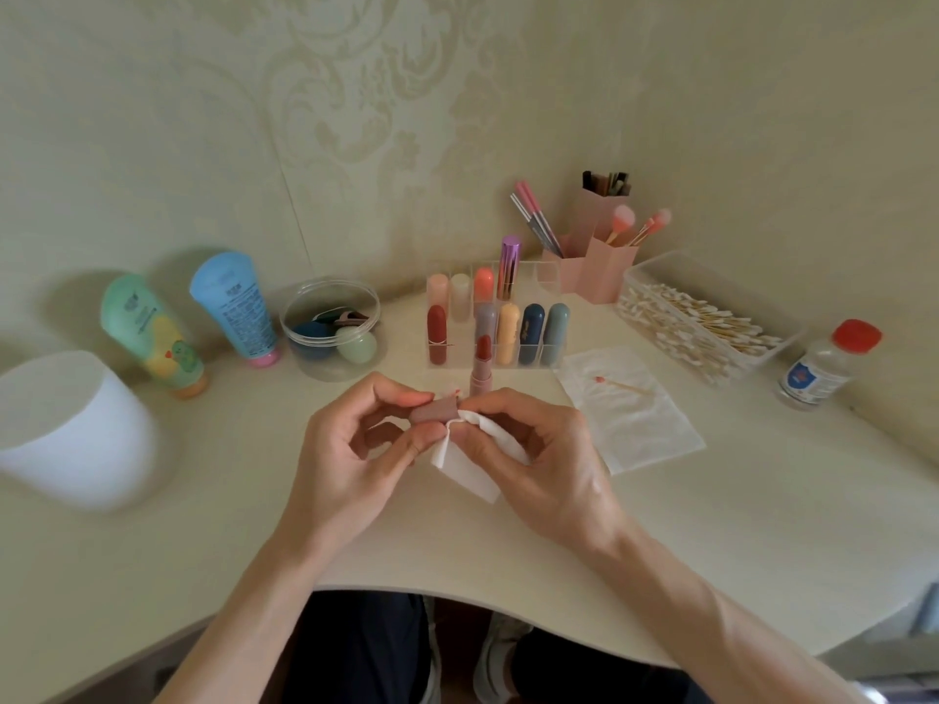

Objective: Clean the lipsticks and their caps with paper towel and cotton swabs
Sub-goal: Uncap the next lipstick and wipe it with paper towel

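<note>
Head view: the left hand [350,449] pinches a dusty-pink cap [434,412] between thumb and curled fingers, and the cap lies sideways. The right hand [538,449] grips a folded white paper towel [472,470]. Its corner presses at the cap's right end, seemingly into the opening, though fingers hide it. Just beyond both hands the uncapped lipstick [481,370] stands upright, close before the clear organizer [546,279]. Right of the right hand lies a flat sheet [640,429] carrying a used cotton swab [622,384]. Bare table [203,525] stretches left of the left hand and nearer, to its curved front edge.
</note>
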The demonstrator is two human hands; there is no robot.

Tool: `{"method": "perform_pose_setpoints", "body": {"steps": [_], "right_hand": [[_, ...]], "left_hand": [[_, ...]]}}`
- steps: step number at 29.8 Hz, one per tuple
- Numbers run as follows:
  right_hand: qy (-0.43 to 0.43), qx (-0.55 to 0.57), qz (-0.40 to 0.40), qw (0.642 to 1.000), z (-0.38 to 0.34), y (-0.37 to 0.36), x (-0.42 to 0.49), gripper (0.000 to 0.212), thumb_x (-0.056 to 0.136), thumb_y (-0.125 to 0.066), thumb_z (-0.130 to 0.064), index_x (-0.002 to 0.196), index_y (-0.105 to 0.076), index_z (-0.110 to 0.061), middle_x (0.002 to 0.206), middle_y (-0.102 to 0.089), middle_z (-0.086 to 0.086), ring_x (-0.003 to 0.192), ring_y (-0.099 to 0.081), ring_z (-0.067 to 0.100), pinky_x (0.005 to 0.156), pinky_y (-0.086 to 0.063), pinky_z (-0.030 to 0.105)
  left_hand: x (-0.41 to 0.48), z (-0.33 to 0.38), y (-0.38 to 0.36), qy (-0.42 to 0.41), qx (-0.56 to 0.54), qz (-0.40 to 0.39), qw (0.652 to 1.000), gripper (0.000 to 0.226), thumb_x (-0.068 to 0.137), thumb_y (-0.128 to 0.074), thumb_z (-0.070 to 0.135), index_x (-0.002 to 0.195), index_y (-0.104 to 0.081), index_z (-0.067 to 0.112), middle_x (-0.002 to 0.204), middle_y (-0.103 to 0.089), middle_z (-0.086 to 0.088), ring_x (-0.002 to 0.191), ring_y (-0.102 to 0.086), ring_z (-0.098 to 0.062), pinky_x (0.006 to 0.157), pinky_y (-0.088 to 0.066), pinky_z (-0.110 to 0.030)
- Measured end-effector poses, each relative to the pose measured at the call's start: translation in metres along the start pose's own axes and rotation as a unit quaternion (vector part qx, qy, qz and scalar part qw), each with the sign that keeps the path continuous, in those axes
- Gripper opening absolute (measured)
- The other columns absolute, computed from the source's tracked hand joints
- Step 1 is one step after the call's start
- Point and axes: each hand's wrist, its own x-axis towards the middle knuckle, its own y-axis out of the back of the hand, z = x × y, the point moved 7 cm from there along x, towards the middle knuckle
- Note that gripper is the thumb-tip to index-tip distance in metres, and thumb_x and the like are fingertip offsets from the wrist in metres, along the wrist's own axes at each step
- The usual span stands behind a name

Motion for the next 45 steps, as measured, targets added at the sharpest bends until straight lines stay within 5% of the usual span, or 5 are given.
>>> {"method": "perform_pose_setpoints", "body": {"steps": [6,12,19,28,45], "right_hand": [[0.049,-0.073,0.020,0.996,-0.005,0.005,0.000,0.015,0.098,-0.075,-0.010,0.112,-0.078,-0.010,0.105,-0.078,-0.007,0.100,-0.075,0.011,0.086,-0.055,0.022],[0.008,0.025,-0.016,1.000,-0.005,-0.002,0.002,0.015,0.102,-0.069,-0.007,0.114,-0.077,-0.007,0.110,-0.080,0.000,0.107,-0.075,0.022,0.094,-0.059,0.050],[0.020,-0.071,0.018,0.997,0.000,0.003,-0.001,0.013,0.097,-0.076,-0.013,0.110,-0.078,-0.011,0.102,-0.078,-0.008,0.095,-0.075,0.012,0.082,-0.057,0.025],[-0.151,0.161,0.024,0.975,0.011,0.011,0.002,0.017,0.092,-0.076,-0.025,0.098,-0.080,-0.010,0.092,-0.079,0.016,0.084,-0.074,0.027,0.073,-0.056,0.036],[-0.084,-0.104,-0.047,0.990,0.008,0.032,0.008,0.013,0.098,-0.074,-0.032,0.097,-0.084,-0.023,0.086,-0.079,-0.010,0.080,-0.072,0.008,0.072,-0.053,0.024]], "left_hand": [[0.002,-0.008,-0.004,0.073,-0.053,-0.028,0.996,0.020,0.093,-0.069,0.027,0.102,-0.076,0.010,0.076,-0.073,-0.014,0.056,-0.064,-0.024,0.046,-0.048,-0.032],[0.001,-0.006,0.002,0.047,-0.018,0.002,0.999,0.020,0.078,-0.082,0.017,0.095,-0.072,0.011,0.097,-0.079,-0.006,0.082,-0.073,-0.019,0.052,-0.051,-0.028],[0.002,-0.008,-0.001,0.071,-0.030,-0.005,0.997,0.019,0.088,-0.071,0.021,0.101,-0.079,0.010,0.091,-0.079,-0.010,0.062,-0.067,-0.019,0.043,-0.046,-0.027],[0.000,-0.001,0.005,0.008,-0.029,0.035,0.999,0.022,0.079,-0.079,0.007,0.101,-0.076,0.006,0.093,-0.081,-0.005,0.076,-0.075,-0.022,0.061,-0.058,-0.026],[0.006,-0.008,0.013,0.006,0.115,0.080,0.990,0.017,0.092,-0.076,0.013,0.106,-0.075,0.022,0.094,-0.077,0.003,0.085,-0.071,-0.017,0.074,-0.056,-0.033]]}}
